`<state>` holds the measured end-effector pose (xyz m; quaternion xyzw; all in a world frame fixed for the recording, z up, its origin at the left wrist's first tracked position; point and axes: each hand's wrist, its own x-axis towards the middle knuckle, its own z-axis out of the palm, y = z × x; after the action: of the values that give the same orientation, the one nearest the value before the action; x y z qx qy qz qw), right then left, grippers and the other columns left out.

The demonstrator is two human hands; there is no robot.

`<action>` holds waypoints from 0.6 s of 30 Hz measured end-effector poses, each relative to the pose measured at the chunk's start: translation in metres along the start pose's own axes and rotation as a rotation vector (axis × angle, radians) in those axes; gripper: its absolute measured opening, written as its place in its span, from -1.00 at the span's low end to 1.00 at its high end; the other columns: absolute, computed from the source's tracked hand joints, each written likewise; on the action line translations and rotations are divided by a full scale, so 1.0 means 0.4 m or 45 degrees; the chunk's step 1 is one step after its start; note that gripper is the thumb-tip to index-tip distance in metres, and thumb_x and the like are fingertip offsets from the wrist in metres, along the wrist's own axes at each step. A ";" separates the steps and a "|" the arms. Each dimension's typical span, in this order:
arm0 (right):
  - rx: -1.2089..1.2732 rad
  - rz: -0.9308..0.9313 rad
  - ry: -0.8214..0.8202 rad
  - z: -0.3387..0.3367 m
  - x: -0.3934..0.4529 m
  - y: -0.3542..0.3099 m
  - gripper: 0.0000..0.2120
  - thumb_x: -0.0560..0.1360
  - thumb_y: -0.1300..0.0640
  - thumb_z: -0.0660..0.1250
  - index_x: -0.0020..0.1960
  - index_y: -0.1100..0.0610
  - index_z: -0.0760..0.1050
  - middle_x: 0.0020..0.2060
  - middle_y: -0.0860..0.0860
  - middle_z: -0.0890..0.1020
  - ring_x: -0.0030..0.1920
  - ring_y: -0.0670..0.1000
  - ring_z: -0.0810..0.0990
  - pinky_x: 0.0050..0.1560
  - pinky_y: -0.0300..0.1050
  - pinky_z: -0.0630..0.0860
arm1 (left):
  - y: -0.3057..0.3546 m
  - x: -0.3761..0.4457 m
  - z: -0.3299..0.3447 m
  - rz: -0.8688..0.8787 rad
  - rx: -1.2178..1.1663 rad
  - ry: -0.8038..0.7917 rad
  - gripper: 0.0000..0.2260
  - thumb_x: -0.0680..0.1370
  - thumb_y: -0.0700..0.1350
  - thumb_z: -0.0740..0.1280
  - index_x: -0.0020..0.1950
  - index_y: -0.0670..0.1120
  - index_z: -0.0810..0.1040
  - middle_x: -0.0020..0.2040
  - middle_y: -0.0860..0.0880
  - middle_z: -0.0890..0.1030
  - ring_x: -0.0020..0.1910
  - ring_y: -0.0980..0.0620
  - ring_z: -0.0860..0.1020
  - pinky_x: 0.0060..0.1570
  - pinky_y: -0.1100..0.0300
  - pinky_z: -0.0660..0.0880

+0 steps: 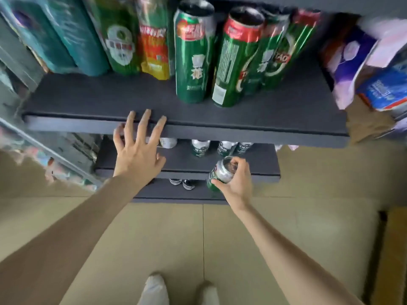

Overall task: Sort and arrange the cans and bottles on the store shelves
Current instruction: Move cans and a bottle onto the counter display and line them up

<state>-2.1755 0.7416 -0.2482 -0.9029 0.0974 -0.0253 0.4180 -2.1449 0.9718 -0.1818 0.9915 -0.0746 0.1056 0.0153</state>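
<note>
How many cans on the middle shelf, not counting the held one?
3 clearly: green cans in a row at the back of the middle shelf. A white object sits left of them; more may hide under the top shelf.

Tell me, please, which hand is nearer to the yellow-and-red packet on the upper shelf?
Left. The left hand is spread at the shelf's front edge, below the yellow-and-red packet; the right hand holds a green can farther down and right.
</note>
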 end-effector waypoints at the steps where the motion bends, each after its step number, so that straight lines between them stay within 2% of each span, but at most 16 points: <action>1: 0.017 -0.004 0.022 0.039 0.027 0.024 -0.36 0.26 0.15 0.57 0.23 0.14 0.31 0.04 -0.10 0.34 0.10 0.02 0.42 -0.02 -0.22 0.33 | 0.000 -0.004 0.022 -0.003 0.013 0.077 -0.21 0.30 -0.15 0.45 0.47 -0.03 0.18 0.46 -0.22 0.23 0.42 -0.32 0.17 0.24 -0.33 0.14; 6: -0.046 -0.075 0.064 0.193 0.162 0.134 -0.44 0.29 0.19 0.54 0.16 0.17 0.30 0.11 0.04 0.38 0.11 0.11 0.38 0.03 -0.11 0.36 | 0.010 0.005 0.100 -0.052 0.056 0.326 -0.29 0.38 -0.05 0.33 0.48 -0.02 0.12 0.47 -0.21 0.21 0.44 -0.33 0.12 0.32 -0.32 0.03; 9: -0.093 -0.067 0.132 0.242 0.201 0.151 -0.43 0.32 0.22 0.52 0.20 0.17 0.30 0.19 0.14 0.37 0.13 0.14 0.36 0.04 -0.10 0.35 | 0.017 0.003 0.125 -0.085 0.081 0.345 -0.31 0.39 -0.05 0.27 0.49 -0.01 0.10 0.47 -0.20 0.21 0.45 -0.33 0.12 0.35 -0.30 0.00; 13: -0.033 -0.011 0.128 0.270 0.197 0.136 -0.40 0.38 0.40 0.38 0.33 0.15 0.25 0.34 0.24 0.22 0.23 0.23 0.37 0.21 0.01 0.43 | 0.012 -0.006 0.124 -0.104 0.125 0.301 -0.30 0.39 -0.05 0.27 0.50 0.00 0.07 0.48 -0.19 0.19 0.46 -0.31 0.11 0.37 -0.27 -0.01; 14: -0.005 -0.025 0.114 0.261 0.184 0.135 -0.38 0.38 0.43 0.35 0.36 0.15 0.24 0.36 0.24 0.19 0.23 0.22 0.40 0.23 -0.02 0.43 | 0.012 -0.010 0.119 -0.096 0.124 0.273 -0.29 0.40 -0.04 0.27 0.50 0.00 0.06 0.48 -0.19 0.18 0.46 -0.30 0.10 0.37 -0.27 -0.02; 17: 0.009 -0.008 0.070 0.190 0.125 0.117 -0.36 0.42 0.43 0.32 0.43 0.19 0.18 0.34 0.21 0.25 0.25 0.09 0.37 0.19 -0.37 0.25 | 0.009 -0.018 0.087 -0.082 0.148 0.143 -0.24 0.39 -0.03 0.29 0.51 0.02 0.00 0.50 -0.18 0.13 0.47 -0.28 0.07 0.38 -0.25 -0.02; 18: -0.011 -0.004 0.043 0.159 0.103 0.110 -0.37 0.42 0.42 0.32 0.42 0.22 0.18 0.32 0.21 0.27 0.25 0.11 0.37 0.20 -0.35 0.25 | 0.008 -0.018 0.071 -0.081 0.155 0.089 -0.22 0.39 -0.03 0.31 0.51 0.02 -0.03 0.51 -0.17 0.10 0.47 -0.27 0.04 0.38 -0.23 -0.02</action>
<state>-2.1340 0.7535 -0.3243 -0.9043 0.1030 -0.0407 0.4123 -2.1466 0.9684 -0.2110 0.9882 -0.0360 0.1439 -0.0390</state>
